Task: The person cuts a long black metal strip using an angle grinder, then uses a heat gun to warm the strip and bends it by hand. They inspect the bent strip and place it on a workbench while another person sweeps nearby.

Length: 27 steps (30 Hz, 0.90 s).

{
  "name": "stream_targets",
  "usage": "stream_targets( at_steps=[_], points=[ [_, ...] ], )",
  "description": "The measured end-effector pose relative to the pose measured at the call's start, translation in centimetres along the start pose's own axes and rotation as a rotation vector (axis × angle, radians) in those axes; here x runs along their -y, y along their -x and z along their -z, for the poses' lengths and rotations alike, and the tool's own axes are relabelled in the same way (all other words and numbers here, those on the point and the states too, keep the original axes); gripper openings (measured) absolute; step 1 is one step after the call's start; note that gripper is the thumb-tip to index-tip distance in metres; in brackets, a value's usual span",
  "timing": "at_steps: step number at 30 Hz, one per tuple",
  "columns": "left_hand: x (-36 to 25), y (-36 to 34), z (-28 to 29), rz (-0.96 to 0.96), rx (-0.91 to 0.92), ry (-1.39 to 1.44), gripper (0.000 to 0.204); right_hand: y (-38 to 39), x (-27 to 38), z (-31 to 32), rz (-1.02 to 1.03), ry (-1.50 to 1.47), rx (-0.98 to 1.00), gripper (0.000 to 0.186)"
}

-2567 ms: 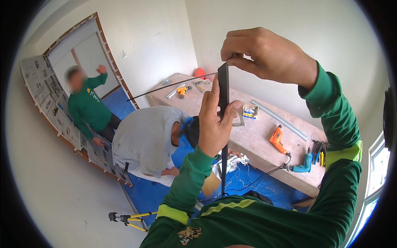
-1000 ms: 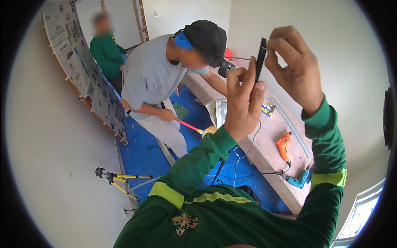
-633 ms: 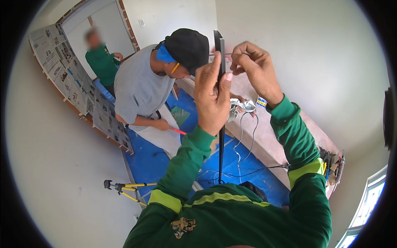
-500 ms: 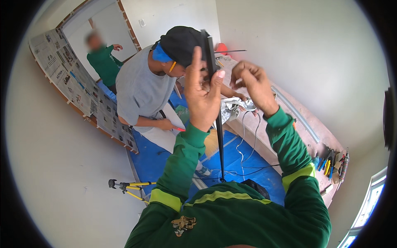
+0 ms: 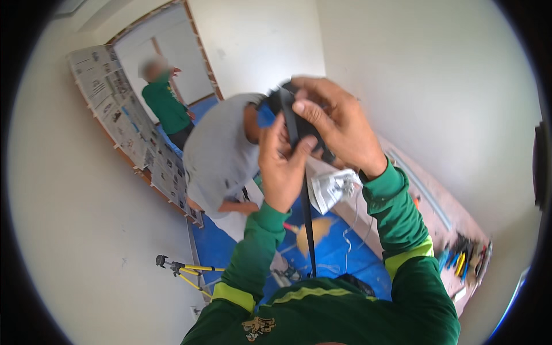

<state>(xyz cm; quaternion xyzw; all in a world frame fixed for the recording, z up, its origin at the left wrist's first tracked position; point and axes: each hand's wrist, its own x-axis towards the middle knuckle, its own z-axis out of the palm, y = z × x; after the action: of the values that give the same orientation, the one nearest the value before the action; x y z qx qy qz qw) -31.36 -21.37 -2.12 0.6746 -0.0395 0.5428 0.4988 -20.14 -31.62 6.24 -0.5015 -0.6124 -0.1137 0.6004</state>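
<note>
A long black strip stands upright before me, running down to the blue floor covering. My left hand is closed round its upper part, thumb on the right side. My right hand grips the strip near its top, thumb pressed against it; some fingers are hidden and blurred. Directly behind my hands a co-worker in a grey shirt bends over, head mostly hidden, near crumpled paper and a straw broom head with a red handle.
A bench along the right wall holds a metal channel and several hand tools. A yellow tripod stands at lower left. Newspaper-covered panels line the left. Another person in green stands by the doorway. Cables lie on the blue floor covering.
My right hand has moved from beside the strip onto its top end. My left hand is a little lower. The grey-shirted co-worker has bent further down, and the view has shifted slightly.
</note>
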Motion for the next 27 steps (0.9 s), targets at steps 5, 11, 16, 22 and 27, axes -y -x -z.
stream_targets(
  at_steps=[5, 11, 16, 22, 27],
  points=[
    [-1.4, 1.3, -0.1, -0.081, -0.189, -0.219, 0.068, -1.6, 1.2, -2.3, 0.059, 0.079, -0.043, 0.020],
    [-2.5, 3.6, 4.0, -0.119, -0.391, -0.319, 0.068, -1.6, 1.6, -8.8, 0.146, -0.282, -0.112, 0.015],
    [-7.4, 6.5, 9.3, -0.093, -0.579, -0.235, 0.071, -1.2, 2.2, -15.8, 0.188, -0.440, 0.004, 0.014],
    [-12.2, 5.9, 18.7, -0.042, -0.684, -0.463, 0.041, -3.1, 4.2, -26.4, 0.360, -0.427, 0.470, 0.013],
    [-12.2, 1.9, 30.9, -0.176, -0.614, -0.444, 0.035, -5.4, 6.0, -36.9, 0.592, -0.331, 1.017, 0.013]
  ],
)
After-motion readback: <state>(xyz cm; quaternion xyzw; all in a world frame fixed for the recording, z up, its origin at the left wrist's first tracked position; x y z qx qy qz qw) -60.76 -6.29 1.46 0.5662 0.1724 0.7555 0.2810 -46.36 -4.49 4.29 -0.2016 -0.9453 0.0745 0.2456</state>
